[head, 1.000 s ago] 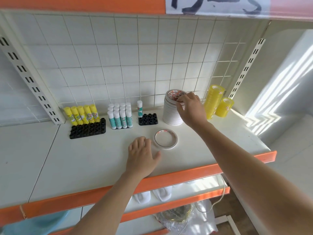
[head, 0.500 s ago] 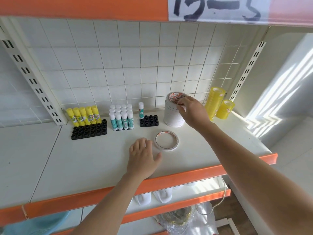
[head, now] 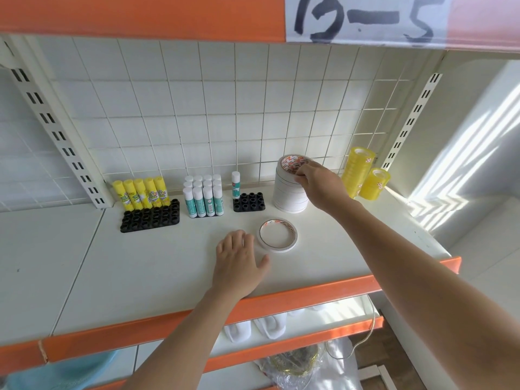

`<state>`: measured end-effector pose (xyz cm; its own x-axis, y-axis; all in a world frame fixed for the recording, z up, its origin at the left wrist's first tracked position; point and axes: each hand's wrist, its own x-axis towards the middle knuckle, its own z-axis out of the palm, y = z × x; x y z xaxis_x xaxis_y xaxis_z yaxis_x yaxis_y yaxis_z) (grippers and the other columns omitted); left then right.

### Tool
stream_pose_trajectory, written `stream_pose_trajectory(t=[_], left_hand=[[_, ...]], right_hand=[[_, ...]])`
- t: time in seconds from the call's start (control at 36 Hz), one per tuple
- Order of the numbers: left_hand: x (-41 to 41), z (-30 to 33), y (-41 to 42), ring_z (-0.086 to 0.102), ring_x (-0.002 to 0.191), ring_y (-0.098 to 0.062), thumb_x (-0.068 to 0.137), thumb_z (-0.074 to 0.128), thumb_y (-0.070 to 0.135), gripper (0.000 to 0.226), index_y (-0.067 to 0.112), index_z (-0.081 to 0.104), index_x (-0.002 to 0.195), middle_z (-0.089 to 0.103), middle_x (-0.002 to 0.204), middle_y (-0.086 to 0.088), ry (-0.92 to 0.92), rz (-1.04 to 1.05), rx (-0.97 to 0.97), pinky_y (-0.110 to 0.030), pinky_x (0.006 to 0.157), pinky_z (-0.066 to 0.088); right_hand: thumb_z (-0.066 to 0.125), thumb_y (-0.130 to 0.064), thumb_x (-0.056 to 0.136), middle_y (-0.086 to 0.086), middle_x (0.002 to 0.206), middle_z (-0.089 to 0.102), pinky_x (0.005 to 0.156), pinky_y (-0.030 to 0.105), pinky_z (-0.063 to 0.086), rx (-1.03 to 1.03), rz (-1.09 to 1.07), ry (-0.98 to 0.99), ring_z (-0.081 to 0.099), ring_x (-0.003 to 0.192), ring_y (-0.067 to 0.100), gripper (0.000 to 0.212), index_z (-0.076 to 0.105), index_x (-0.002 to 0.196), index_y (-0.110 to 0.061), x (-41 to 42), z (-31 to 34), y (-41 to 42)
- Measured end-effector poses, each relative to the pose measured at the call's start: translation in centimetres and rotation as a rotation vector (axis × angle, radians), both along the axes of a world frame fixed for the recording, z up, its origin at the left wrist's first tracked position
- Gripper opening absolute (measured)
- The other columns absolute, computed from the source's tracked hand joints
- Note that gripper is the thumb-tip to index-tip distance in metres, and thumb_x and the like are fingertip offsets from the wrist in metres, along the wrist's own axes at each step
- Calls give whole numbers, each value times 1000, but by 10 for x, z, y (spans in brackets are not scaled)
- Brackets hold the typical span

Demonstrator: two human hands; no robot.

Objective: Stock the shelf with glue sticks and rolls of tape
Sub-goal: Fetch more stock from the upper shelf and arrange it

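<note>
My right hand [head: 319, 182] has slid a little further over the top of the white tape stack [head: 289, 190] at the back of the shelf [head: 140, 263] in the past second; its fingers [head: 302, 171] now curl over the rim of the uppermost roll, clamped on it as far as I can judge. My left hand [head: 239, 260] has not moved: flat on the shelf, fingers straight and slightly spread, just beside the single loose tape roll [head: 278, 235] lying flat. Yellow glue sticks [head: 140, 192] and white glue sticks [head: 204, 197] stand in black holders [head: 150, 219]; yellow tape rolls [head: 365, 175] sit far right. I read this as seating the top roll, with the loose roll next for stacking.
</note>
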<state>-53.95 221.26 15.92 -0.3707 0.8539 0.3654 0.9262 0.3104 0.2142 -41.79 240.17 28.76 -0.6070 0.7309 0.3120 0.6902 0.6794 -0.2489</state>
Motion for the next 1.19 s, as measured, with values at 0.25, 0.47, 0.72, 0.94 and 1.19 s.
stream_pose_trajectory(t=[0.25,0.47,0.72,0.94,1.19], left_hand=[[1,1,-1,54,105,-29,76,36,54,52,14,60,98,59,107,-6,-13,3,-14,-41,87,40],[1,4,-2,53,107,-30,76,33,54,53,14,60,98,58,109,-7,-30,0,-39,-41,88,39],[3,8,-3,50,112,-29,76,26,56,61,13,59,104,56,113,-6,-47,-8,-72,-40,93,35],[2,7,-3,54,103,-30,76,34,54,52,13,60,96,58,104,-6,-43,2,-45,-41,86,41],[2,6,-3,54,105,-29,76,33,54,53,14,60,98,58,106,-6,-35,-1,-37,-41,88,40]], right_hand=[[47,-31,98,5,117,57,68,33,42,11,2,3,57,98,29,27,62,107,-10,1,1,-1],[49,-32,98,7,114,58,68,34,41,22,-9,-37,57,98,31,28,61,108,-8,0,2,0],[51,-32,97,5,111,58,67,34,41,17,-10,-35,57,97,29,27,61,104,-9,-2,4,0],[53,-33,95,4,116,57,66,31,38,26,-7,-63,57,99,28,28,60,109,-10,-2,5,-2],[57,-30,93,9,102,62,65,31,36,-6,-38,-134,57,95,31,24,59,103,-8,-7,6,0]])
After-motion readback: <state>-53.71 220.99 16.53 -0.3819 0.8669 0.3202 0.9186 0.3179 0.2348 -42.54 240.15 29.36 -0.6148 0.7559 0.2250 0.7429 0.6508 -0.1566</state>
